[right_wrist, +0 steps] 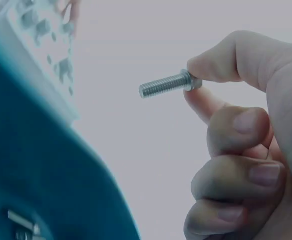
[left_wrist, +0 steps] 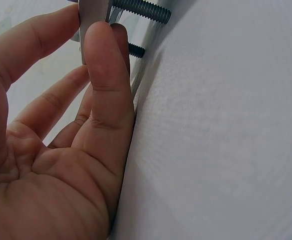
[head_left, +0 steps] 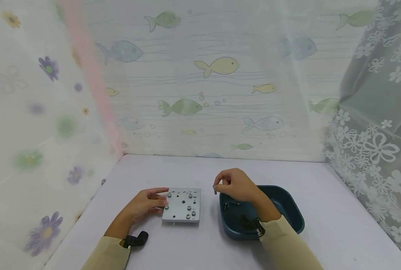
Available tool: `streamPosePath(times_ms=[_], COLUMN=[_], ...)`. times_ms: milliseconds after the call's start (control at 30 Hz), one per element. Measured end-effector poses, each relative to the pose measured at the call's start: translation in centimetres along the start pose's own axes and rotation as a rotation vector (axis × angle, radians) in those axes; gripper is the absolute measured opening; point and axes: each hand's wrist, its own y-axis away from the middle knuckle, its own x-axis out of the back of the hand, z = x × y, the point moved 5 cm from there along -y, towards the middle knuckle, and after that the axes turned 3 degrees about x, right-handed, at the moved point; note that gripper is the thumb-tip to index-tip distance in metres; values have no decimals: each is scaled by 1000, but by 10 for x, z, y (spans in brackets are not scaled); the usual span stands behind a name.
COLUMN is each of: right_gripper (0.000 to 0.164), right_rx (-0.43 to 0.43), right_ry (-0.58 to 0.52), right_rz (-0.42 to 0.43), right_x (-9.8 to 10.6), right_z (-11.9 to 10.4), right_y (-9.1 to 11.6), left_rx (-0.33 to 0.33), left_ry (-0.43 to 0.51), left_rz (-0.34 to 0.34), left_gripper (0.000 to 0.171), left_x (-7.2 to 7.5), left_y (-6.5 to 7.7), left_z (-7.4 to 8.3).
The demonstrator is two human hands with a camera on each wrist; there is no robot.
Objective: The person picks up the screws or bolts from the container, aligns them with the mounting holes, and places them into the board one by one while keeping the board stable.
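A square silver metal plate [head_left: 178, 209] lies on the table, with several socket-head bolts and bare holes in its top. My left hand [head_left: 145, 204] holds the plate by its left edge; in the left wrist view its fingertips meet the edge, and threaded bolt shanks [left_wrist: 141, 10] stick out under it. My right hand [head_left: 235, 184] is raised by the left rim of a dark teal tray [head_left: 300, 221]. Between thumb and index finger it pinches a bolt [right_wrist: 163, 86] by its head, a washer against the head and the thread bare. Its other fingers are curled in.
Inside the tray lie a few loose bolts [head_left: 233, 203]. The tray stands on the white table [head_left: 187, 247] to the right of the plate, with a gap between them. A fish-print curtain [head_left: 220, 112] hangs behind the table, and more curtains flank both sides.
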Motion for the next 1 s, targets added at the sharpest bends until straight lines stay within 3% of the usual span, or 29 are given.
streamPosePath(times_ms=[633,1000], right_gripper=[5,6], right_rx=[-48,-117], right_ry=[-64,-62], right_rz=[146,193], right_x=[-49,-81], right_z=[-36,-43], right_y=[-17,-20], left_rx=[-14,-11], left_ry=[4,-1], left_rz=[-21,-20], left_gripper=[70,70], left_x=[0,0], left_y=[2,1], left_z=[3,3])
